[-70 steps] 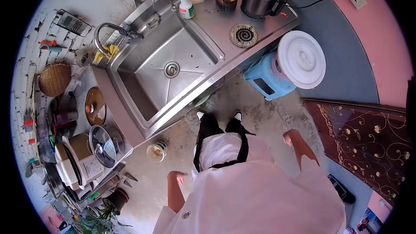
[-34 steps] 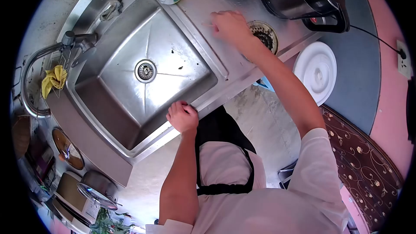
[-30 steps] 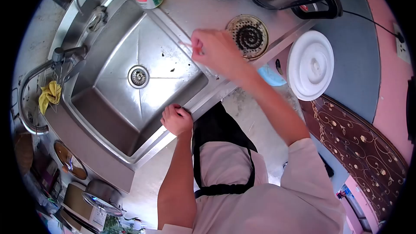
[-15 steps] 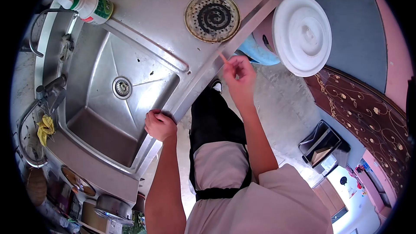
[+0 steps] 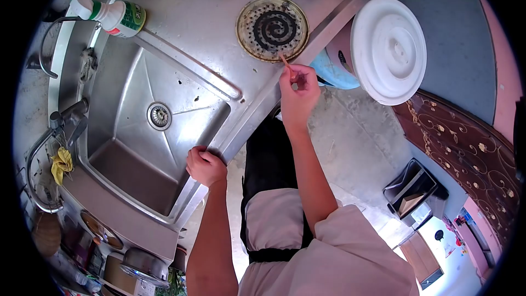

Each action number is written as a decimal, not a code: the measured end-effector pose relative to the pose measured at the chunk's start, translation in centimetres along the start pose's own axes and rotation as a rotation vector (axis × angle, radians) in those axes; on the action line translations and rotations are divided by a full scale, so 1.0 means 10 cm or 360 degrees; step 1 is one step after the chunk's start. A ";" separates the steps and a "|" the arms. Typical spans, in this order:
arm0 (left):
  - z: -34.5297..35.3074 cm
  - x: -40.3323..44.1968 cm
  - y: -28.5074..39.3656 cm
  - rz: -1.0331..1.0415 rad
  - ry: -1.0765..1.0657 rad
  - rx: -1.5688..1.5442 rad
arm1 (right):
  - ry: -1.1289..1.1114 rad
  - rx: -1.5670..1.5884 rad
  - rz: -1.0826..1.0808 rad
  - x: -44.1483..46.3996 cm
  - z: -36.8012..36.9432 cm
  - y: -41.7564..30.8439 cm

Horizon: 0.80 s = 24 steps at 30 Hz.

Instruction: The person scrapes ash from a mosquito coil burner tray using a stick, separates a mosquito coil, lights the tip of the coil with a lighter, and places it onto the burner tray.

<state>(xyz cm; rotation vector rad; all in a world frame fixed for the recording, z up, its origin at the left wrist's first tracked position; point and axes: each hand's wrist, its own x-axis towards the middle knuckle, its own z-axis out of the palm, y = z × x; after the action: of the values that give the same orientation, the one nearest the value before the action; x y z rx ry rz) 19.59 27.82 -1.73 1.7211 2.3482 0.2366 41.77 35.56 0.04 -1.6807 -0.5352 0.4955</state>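
Thin, reddish stick (image 5: 287, 64) — pinched in right hand (image 5: 300, 90) | left hand (image 5: 206, 167) clasps sink rim (image 5: 189, 196) | round tray (image 5: 244, 16) beyond right hand — black spiral (image 5: 275, 28) inside

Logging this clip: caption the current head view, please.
Right hand holds a thin stick at a mosquito coil tray; left hand rests on the sink edge.

Open desk (image 5: 200, 24) between spray bottle (image 5: 125, 20) and round tin (image 5: 273, 28), tin near front edge, white lid (image 5: 388, 50) beyond it, raised ridge (image 5: 189, 66) beside sink (image 5: 129, 171).
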 end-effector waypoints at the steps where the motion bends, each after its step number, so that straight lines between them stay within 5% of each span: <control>1: 0.00 0.00 0.00 -0.0017 -0.0004 -0.0002 | 0.0004 -0.0001 0.0001 0.00 0.02 0.03; 24: -0.01 0.00 -0.02 0.0058 -0.0013 -0.0051 | 0.0028 -0.0098 -0.0153 -0.01 0.07 0.07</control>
<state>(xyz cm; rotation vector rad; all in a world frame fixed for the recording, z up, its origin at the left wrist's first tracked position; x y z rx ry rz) 19.41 27.78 -1.66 1.7475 2.2964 0.2709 41.33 35.99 -0.76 -1.7071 -0.6210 0.3977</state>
